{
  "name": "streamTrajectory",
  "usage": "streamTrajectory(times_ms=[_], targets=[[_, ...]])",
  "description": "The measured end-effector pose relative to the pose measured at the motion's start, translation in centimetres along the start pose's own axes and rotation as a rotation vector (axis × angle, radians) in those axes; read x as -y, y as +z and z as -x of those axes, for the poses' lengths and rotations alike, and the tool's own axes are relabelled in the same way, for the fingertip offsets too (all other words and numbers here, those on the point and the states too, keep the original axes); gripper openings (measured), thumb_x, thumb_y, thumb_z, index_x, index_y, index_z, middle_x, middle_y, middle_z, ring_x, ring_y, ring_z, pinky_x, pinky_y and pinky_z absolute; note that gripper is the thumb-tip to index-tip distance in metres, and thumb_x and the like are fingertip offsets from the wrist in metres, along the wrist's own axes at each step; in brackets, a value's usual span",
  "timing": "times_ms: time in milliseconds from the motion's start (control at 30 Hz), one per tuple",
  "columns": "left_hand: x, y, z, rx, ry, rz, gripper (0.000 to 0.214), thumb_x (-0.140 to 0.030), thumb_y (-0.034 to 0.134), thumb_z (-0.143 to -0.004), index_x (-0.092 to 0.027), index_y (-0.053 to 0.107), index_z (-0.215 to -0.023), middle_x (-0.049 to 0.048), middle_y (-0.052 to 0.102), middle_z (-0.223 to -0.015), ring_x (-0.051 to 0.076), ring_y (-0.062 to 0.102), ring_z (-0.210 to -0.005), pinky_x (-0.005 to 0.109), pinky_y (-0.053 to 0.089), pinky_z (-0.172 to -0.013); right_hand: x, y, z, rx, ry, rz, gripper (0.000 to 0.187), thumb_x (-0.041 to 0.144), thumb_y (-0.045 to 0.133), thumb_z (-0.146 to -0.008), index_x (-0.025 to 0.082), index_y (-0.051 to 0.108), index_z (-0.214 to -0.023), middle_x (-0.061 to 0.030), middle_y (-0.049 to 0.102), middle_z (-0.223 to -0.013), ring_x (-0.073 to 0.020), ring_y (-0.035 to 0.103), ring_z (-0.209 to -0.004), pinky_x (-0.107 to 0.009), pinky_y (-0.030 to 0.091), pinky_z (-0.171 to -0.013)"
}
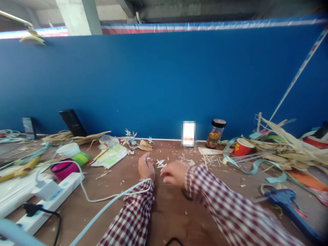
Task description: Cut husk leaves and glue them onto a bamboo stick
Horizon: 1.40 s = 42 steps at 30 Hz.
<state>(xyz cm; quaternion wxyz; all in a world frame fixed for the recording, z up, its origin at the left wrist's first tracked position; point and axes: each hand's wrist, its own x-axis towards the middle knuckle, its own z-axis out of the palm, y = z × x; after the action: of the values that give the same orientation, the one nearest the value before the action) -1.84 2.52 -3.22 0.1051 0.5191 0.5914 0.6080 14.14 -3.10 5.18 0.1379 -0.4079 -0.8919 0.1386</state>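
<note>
My left hand point(146, 168) is above the brown table with its fingers curled in. Something small and pale shows at its fingertips, too small to make out. Just to its right, my right hand point(175, 172) points left with thumb and fingers apart, and I see nothing held in it. Pale star-shaped pieces point(161, 164) lie on the table between the two hands, close to the right fingertips. A cluster of pale and blue flower-like pieces point(130, 137) stands behind my left hand, beside a dry tan husk piece point(145, 145).
A white cable point(107, 197) crosses over my left forearm from a power strip point(55, 201). At right lie a blue glue gun point(284, 201), a red paper cup point(243, 147) and dry husks point(284, 153). A lidded jar point(215, 134) stands near the blue partition point(159, 82).
</note>
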Motion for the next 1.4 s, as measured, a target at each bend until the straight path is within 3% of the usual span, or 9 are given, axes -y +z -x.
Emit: streamTrajectory(times_ms=[67,267,400,567,700,833,1000,1200,1400], targets=[[0.2,0.2,-0.1,0.019,-0.030,0.026,0.032,-0.011,0.036,-0.076,-0.014,0.057,-0.100,0.0097,0.062,-0.090,0.016,0.063,-0.066,0.030,0.054,-0.057,-2.2,-0.3,-2.9,0.029,0.127,0.045,0.011,0.026,0.059,-0.076,0.022,0.068,-0.081,-0.0023,0.066,-0.079,-0.0185,0.060,-0.079,-0.028,0.044,-0.069],[1.2,0.8,-0.4,0.040,-0.079,0.056,0.035,-0.008,0.039,-0.073,-0.015,0.058,-0.102,0.0099,0.063,-0.087,0.016,0.063,-0.060,0.032,0.054,-0.055,-4.9,1.2,-7.3,0.040,0.251,0.097,0.023,0.026,0.053,-0.080,0.024,0.063,-0.101,-0.0052,0.063,-0.098,-0.0183,0.058,-0.086,-0.027,0.042,-0.071],[1.6,1.0,-0.5,0.030,-0.061,0.045,0.036,-0.009,0.039,-0.073,-0.019,0.059,-0.101,0.0084,0.064,-0.089,0.020,0.064,-0.070,0.036,0.053,-0.063,-4.9,2.2,-8.4,0.105,0.263,0.110,0.020,0.027,0.060,-0.076,0.022,0.063,-0.095,-0.0053,0.060,-0.098,-0.0167,0.058,-0.084,-0.027,0.043,-0.073],[1.1,0.8,-0.5,0.019,-0.050,0.014,0.034,-0.011,0.041,-0.072,-0.019,0.061,-0.098,0.0094,0.063,-0.093,0.024,0.060,-0.087,0.041,0.048,-0.077,-5.0,2.3,-8.5,0.164,0.244,0.111,0.020,0.031,0.051,-0.084,0.014,0.057,-0.093,-0.0047,0.058,-0.098,-0.0152,0.056,-0.084,-0.035,0.046,-0.075],[0.1,0.4,-0.4,0.038,-0.045,0.011,0.031,-0.013,0.043,-0.073,-0.015,0.060,-0.098,0.0125,0.062,-0.096,0.027,0.057,-0.094,0.047,0.042,-0.084,-5.1,1.9,-8.3,0.132,0.234,0.083,0.011,0.023,0.054,-0.081,0.015,0.060,-0.084,-0.0033,0.062,-0.086,-0.0145,0.056,-0.077,-0.029,0.044,-0.068],[-1.4,0.2,0.0,0.138,-0.015,0.094,0.027,-0.021,0.044,-0.078,-0.017,0.059,-0.101,0.0106,0.062,-0.101,0.024,0.057,-0.093,0.042,0.044,-0.083,-5.2,0.8,-7.5,0.045,0.204,0.029,0.010,0.016,0.055,-0.076,0.018,0.062,-0.082,-0.0016,0.063,-0.078,-0.0126,0.055,-0.071,-0.022,0.039,-0.062],[-3.6,0.4,1.2,0.429,0.011,0.259,0.022,-0.027,0.050,-0.077,-0.020,0.066,-0.090,0.0050,0.067,-0.093,0.019,0.059,-0.090,0.032,0.045,-0.082,-5.4,-0.9,-4.7,-0.067,0.187,-0.028,0.011,0.016,0.053,-0.073,0.019,0.063,-0.077,-0.0004,0.062,-0.072,-0.0126,0.053,-0.067,-0.023,0.035,-0.061],[-5.1,0.6,2.8,0.699,-0.162,0.393,0.023,-0.031,0.059,-0.070,-0.015,0.070,-0.083,0.0039,0.068,-0.069,0.017,0.059,-0.061,0.026,0.046,-0.058,-5.5,-1.6,0.2,-0.207,0.239,-0.144,0.014,0.017,0.053,-0.071,0.019,0.061,-0.082,0.0020,0.058,-0.065,-0.0113,0.052,-0.061,-0.022,0.036,-0.057],[-6.4,0.6,4.6,0.918,-0.393,0.517,0.027,-0.036,0.066,-0.064,-0.014,0.068,-0.078,0.0005,0.063,-0.060,0.010,0.051,-0.049,0.020,0.039,-0.046,-5.0,0.0,3.5,-0.368,0.301,-0.344,0.021,0.018,0.047,-0.076,0.018,0.053,-0.097,0.0012,0.059,-0.070,-0.0101,0.054,-0.060,-0.022,0.042,-0.057]])
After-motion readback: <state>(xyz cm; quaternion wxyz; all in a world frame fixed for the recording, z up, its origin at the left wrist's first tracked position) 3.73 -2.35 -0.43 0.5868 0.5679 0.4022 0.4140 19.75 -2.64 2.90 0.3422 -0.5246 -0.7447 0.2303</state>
